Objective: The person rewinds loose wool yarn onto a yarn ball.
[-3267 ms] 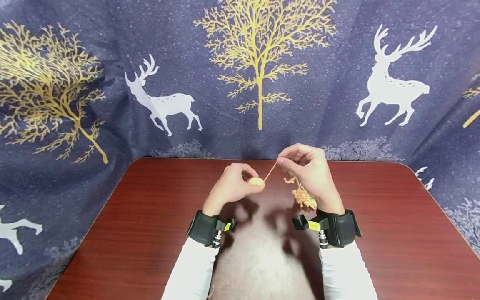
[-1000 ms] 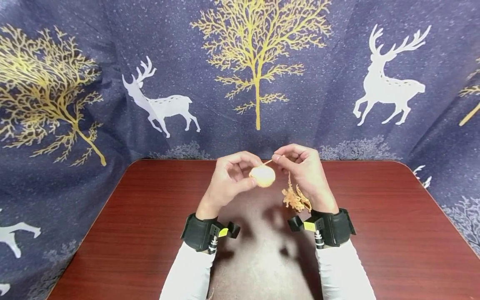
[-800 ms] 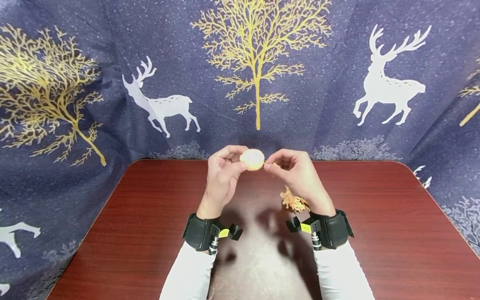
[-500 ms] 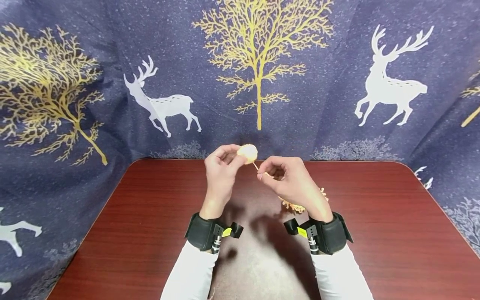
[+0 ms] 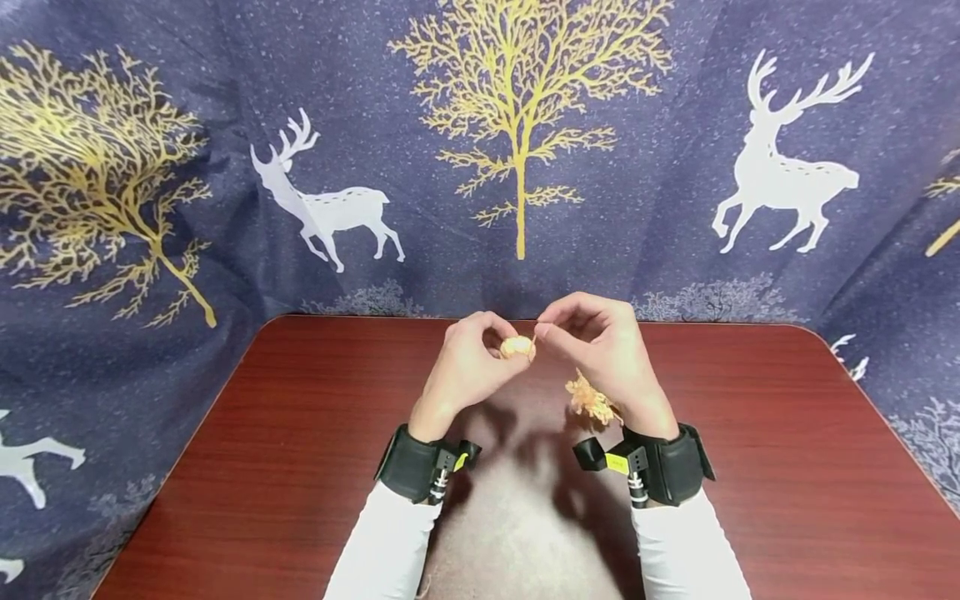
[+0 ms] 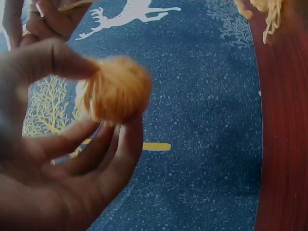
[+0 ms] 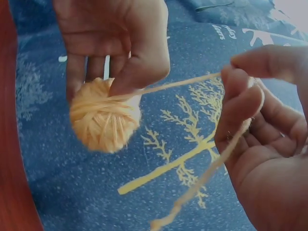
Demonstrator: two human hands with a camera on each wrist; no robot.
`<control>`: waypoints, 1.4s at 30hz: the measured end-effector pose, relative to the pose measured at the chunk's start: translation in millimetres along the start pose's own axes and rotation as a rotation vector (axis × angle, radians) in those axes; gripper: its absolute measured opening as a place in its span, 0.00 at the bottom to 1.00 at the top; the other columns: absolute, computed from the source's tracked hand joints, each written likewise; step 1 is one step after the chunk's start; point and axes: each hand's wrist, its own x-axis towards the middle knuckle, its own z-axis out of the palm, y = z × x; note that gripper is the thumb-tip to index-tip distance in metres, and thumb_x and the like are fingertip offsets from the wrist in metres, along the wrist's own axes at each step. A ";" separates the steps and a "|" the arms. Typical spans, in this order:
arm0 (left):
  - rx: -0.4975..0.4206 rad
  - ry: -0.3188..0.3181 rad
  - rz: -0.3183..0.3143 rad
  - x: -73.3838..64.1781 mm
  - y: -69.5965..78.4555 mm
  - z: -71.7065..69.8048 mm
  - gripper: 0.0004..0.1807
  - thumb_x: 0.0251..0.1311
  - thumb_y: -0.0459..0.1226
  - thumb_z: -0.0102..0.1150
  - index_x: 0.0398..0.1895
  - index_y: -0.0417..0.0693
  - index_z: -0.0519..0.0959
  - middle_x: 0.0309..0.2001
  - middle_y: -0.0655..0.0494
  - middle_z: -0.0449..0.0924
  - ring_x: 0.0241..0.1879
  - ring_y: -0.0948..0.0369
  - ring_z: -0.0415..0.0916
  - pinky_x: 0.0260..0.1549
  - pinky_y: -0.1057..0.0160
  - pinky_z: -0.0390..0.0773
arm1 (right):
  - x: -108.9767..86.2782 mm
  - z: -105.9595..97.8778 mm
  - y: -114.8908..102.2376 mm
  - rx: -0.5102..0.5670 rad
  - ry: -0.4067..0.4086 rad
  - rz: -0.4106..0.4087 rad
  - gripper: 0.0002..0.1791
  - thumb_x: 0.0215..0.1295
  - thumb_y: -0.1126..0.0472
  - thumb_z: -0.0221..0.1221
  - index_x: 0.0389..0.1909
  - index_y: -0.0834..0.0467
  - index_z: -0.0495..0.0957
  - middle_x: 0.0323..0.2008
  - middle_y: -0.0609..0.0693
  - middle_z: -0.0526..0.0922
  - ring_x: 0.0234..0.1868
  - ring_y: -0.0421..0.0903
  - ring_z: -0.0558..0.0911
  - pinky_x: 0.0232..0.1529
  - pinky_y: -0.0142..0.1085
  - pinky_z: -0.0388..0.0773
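Observation:
A small ball of orange-yellow yarn (image 7: 105,120) is gripped between the thumb and fingers of my left hand (image 5: 468,362). From the ball a taut strand (image 7: 185,82) runs across to my right hand (image 5: 603,350), which pinches it between thumb and index finger. The strand's loose part trails down out of the right palm in the right wrist view. Below the right hand, a tangled clump of the same yarn (image 5: 591,400) appears near the wrist. In the left wrist view the wound yarn ball (image 6: 118,91) looks slightly blurred.
Beneath both hands lies a reddish-brown table (image 5: 300,433), with a pale glare down its middle. A dark blue cloth (image 5: 450,242) printed with deer and trees hangs behind its far edge. Each wrist wears a black strap, the left strap (image 5: 408,462) included.
My right hand has circled around the ball, lower half a second ago and now higher again. The left hand has tilted the ball down and toward the right. Both keep their hold.

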 end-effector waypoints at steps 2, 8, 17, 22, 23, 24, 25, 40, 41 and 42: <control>-0.050 -0.103 0.020 0.0 1.5 -1.2 0.12 0.49 0.38 0.74 0.34 0.46 0.81 0.32 0.57 0.82 0.30 0.62 0.81 0.33 0.66 0.84 | 0.9 -1.4 1.6 0.041 0.046 0.014 0.03 0.61 0.72 0.67 0.35 0.66 0.84 0.27 0.54 0.84 0.22 0.43 0.77 0.23 0.31 0.76; -0.352 -0.327 0.168 0.2 7.4 -7.7 0.12 0.50 0.26 0.69 0.39 0.37 0.81 0.36 0.50 0.85 0.38 0.61 0.83 0.42 0.60 0.86 | 4.3 -5.8 7.4 0.076 0.123 0.026 0.08 0.61 0.68 0.70 0.36 0.69 0.83 0.23 0.50 0.82 0.19 0.40 0.74 0.19 0.29 0.72; -0.930 -0.158 0.214 -0.3 10.0 -13.2 0.13 0.50 0.24 0.63 0.40 0.38 0.83 0.41 0.53 0.84 0.42 0.60 0.81 0.42 0.66 0.83 | 3.9 -2.0 9.1 0.016 0.011 0.080 0.06 0.63 0.70 0.68 0.38 0.67 0.83 0.31 0.53 0.86 0.29 0.46 0.82 0.30 0.31 0.81; -1.151 0.020 0.135 0.8 12.9 -13.3 0.16 0.50 0.23 0.55 0.41 0.44 0.83 0.40 0.52 0.84 0.40 0.60 0.81 0.40 0.67 0.84 | 3.4 3.9 7.5 -0.087 -0.072 0.052 0.04 0.62 0.71 0.67 0.37 0.65 0.84 0.30 0.53 0.85 0.29 0.46 0.82 0.28 0.31 0.81; -1.165 0.060 0.113 1.4 13.2 -12.9 0.15 0.51 0.23 0.54 0.40 0.43 0.83 0.40 0.51 0.84 0.40 0.60 0.82 0.39 0.67 0.84 | 2.9 5.1 6.9 -0.106 -0.080 0.049 0.04 0.62 0.70 0.68 0.36 0.64 0.84 0.30 0.53 0.85 0.28 0.46 0.82 0.27 0.31 0.80; -1.167 0.101 0.091 2.0 13.4 -12.1 0.15 0.52 0.23 0.54 0.40 0.42 0.83 0.39 0.51 0.84 0.39 0.60 0.82 0.39 0.67 0.84 | 2.4 6.1 6.3 -0.128 -0.085 0.043 0.04 0.62 0.69 0.68 0.36 0.64 0.84 0.30 0.52 0.85 0.28 0.45 0.81 0.26 0.30 0.79; -1.157 0.144 0.068 2.7 13.9 -11.1 0.14 0.52 0.22 0.54 0.39 0.42 0.83 0.39 0.50 0.84 0.39 0.60 0.82 0.39 0.67 0.84 | 1.8 7.1 5.4 -0.149 -0.090 0.042 0.04 0.62 0.68 0.68 0.36 0.63 0.84 0.29 0.51 0.85 0.28 0.45 0.81 0.26 0.31 0.79; -0.278 0.311 -0.054 4.4 6.3 6.2 0.12 0.47 0.29 0.71 0.38 0.38 0.83 0.31 0.49 0.86 0.31 0.62 0.83 0.35 0.65 0.86 | -1.0 6.9 -0.8 -0.205 -0.144 0.016 0.02 0.63 0.66 0.68 0.35 0.60 0.84 0.27 0.49 0.84 0.25 0.45 0.80 0.24 0.32 0.78; -0.232 0.287 -0.050 3.8 5.3 5.4 0.13 0.47 0.31 0.72 0.37 0.39 0.83 0.31 0.49 0.86 0.31 0.61 0.83 0.35 0.64 0.86 | -0.7 6.1 -0.5 -0.180 -0.133 0.008 0.02 0.63 0.67 0.68 0.35 0.61 0.84 0.27 0.50 0.84 0.25 0.45 0.80 0.24 0.31 0.78; -0.191 0.261 -0.050 3.3 4.7 4.3 0.13 0.47 0.32 0.73 0.37 0.40 0.83 0.31 0.51 0.86 0.31 0.61 0.83 0.35 0.64 0.86 | -0.2 5.1 -0.2 -0.150 -0.120 0.001 0.03 0.62 0.68 0.68 0.35 0.62 0.84 0.28 0.51 0.84 0.25 0.45 0.81 0.24 0.32 0.79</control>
